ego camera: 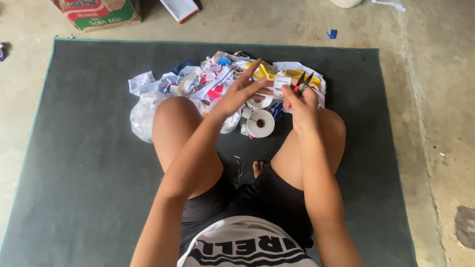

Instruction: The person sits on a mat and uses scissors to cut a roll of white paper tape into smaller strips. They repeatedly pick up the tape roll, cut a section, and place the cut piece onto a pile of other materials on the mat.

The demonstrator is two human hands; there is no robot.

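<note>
I sit cross-legged on a dark grey mat [89, 163]. My left hand [241, 93] pinches a small white fabric label [281, 83] between thumb and fingers, with the other fingers spread. My right hand [301, 101] also touches the label and holds small thread snips [303, 83] with dark blades pointing up. Just below the hands lie two white rolls of label tape [261, 123], the nearer one flat with a dark core.
A heap of white, yellow, blue and red fabric scraps [198, 81] lies beyond my knees. A clear plastic bag [143, 116] sits by my left knee. A cardboard box [96, 12] and a white booklet [180, 9] rest on the concrete floor behind the mat.
</note>
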